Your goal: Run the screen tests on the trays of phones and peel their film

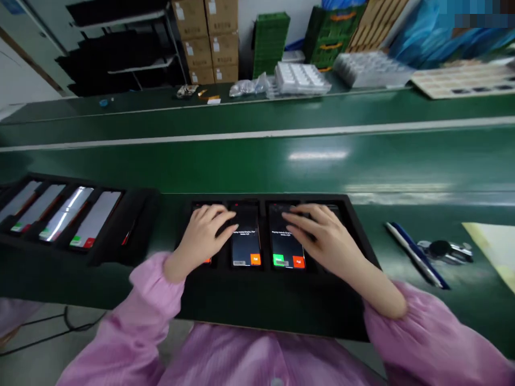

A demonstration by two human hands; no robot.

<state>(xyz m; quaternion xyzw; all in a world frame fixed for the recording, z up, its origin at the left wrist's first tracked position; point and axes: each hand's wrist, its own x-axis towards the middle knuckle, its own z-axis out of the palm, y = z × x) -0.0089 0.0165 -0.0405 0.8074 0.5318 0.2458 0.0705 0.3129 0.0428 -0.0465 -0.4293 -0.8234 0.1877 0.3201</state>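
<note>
A black tray with several slots lies in front of me, holding smartphones with lit screens. My left hand hovers over the leftmost phone, fingers spread, its tips near the upper left of a dark-screened phone with an orange "Fail" button. Beside that one, another phone displays a green and a red button under a "Playing melody" line. Over this phone's right edge is my right hand, its fingers apart and holding nothing. Whether any fingertip touches glass, I cannot tell. Both hands partly cover the outer slots.
On the left sits a second black tray with several phones. A blue-and-white pen, a small metal-and-black item and paper lie to the right. Across the green bench are clear plastic trays, green crates and cardboard boxes.
</note>
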